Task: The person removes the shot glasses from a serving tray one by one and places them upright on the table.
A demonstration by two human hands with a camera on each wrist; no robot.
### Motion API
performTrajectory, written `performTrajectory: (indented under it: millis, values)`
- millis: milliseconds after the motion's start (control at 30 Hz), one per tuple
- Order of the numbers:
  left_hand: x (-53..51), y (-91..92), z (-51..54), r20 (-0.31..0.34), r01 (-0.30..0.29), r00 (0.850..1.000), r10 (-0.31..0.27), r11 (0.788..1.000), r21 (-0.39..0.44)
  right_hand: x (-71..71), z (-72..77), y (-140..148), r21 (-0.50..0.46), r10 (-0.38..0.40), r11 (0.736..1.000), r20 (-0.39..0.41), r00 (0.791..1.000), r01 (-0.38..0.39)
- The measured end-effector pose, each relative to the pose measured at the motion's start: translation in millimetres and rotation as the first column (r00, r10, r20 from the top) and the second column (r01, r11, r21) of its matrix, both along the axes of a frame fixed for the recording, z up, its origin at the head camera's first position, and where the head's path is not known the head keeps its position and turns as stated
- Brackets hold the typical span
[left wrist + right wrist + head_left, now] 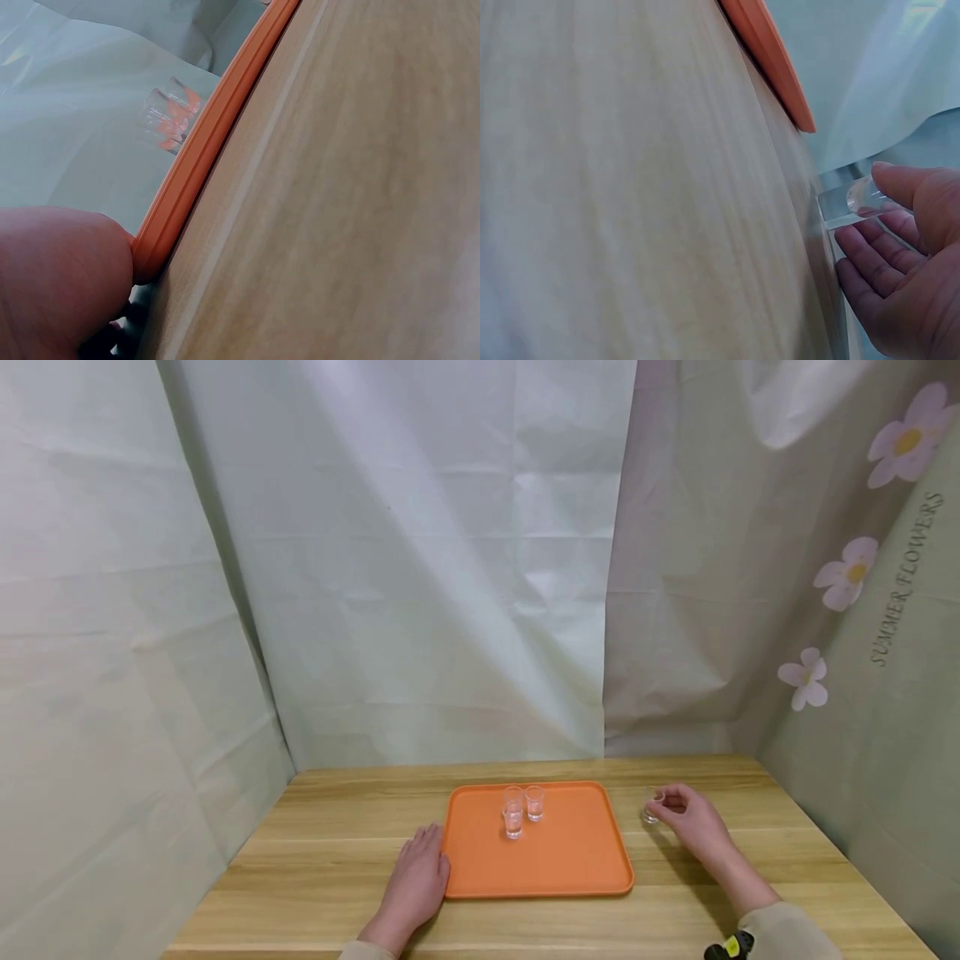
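Observation:
My right hand (696, 823) pinches a small clear shot glass (650, 814) between thumb and fingers, to the right of the tray. In the right wrist view the glass (844, 204) stands with its thick base at the tabletop, and the other fingers spread below it. An orange tray (555, 860) lies flat on the table, with three similar shot glasses (513, 828) standing close together on its back half. My left hand (417, 878) rests on the table, fingers extended forward, touching the tray's left edge. In the left wrist view the thumb side (67, 277) meets the tray's corner.
The wooden table (315, 852) reaches back to a pale green cloth backdrop (435, 610). Similar cloth hangs on both sides, the right one printed with flowers. A black device with a yellow patch (729, 947) sits at the right wrist.

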State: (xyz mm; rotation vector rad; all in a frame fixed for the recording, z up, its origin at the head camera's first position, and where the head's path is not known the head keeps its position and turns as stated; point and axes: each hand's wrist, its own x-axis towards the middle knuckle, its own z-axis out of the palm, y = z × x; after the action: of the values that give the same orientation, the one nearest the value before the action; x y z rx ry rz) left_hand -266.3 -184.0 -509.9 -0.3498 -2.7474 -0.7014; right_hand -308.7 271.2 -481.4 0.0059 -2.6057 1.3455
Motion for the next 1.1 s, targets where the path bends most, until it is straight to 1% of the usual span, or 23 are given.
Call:
performTrajectory:
  millis: [200, 367, 467, 567, 633, 867, 1000, 1100]
  values:
    - [-0.1, -0.3, 1.5, 0.023, -0.004, 1.000, 0.004, 1.000, -0.013, -0.8, -1.5, -1.3, 0.005, 0.006, 1.000, -0.003, 1.000, -0.006]
    - [0.2, -0.2, 1.1, 0.011, -0.003, 1.000, 0.003, 1.000, -0.018, 0.6, 0.6, -1.0, -0.001, 0.022, 1.000, 0.015, 1.000, -0.022]
    - [0.2, 0.4, 1.0, 0.015, -0.003, 1.000, 0.003, 1.000, -0.016, 2.5, 3.3, -0.9, -0.010, 0.044, 0.999, 0.027, 0.999, -0.044]
    - [0.0, 0.9, 2.0, 0.023, -0.005, 1.000, 0.006, 1.000, -0.015, 4.9, 8.5, -2.6, -0.006, 0.060, 0.998, 0.029, 0.998, -0.060]
    - [0.6, 1.3, 3.9, 0.028, -0.008, 1.000, 0.009, 1.000, -0.016, 6.3, 14.6, -5.7, -0.001, 0.066, 0.998, 0.021, 0.998, -0.066]
    - [1.8, 0.0, 6.2, 0.026, -0.008, 1.000, 0.008, 1.000, -0.019, 10.3, 39.0, -27.6, 0.009, 0.083, 0.997, -0.057, 0.995, -0.083]
    - [1.4, -0.1, 6.0, 0.029, -0.007, 1.000, 0.007, 1.000, -0.017, 12.0, 43.9, -43.6, -0.020, 0.120, 0.992, -0.078, 0.990, -0.122]
    - [1.3, 0.0, 5.9, 0.037, -0.005, 0.999, 0.006, 1.000, -0.013, 12.1, 43.4, -56.9, -0.031, 0.157, 0.987, -0.090, 0.983, -0.160]
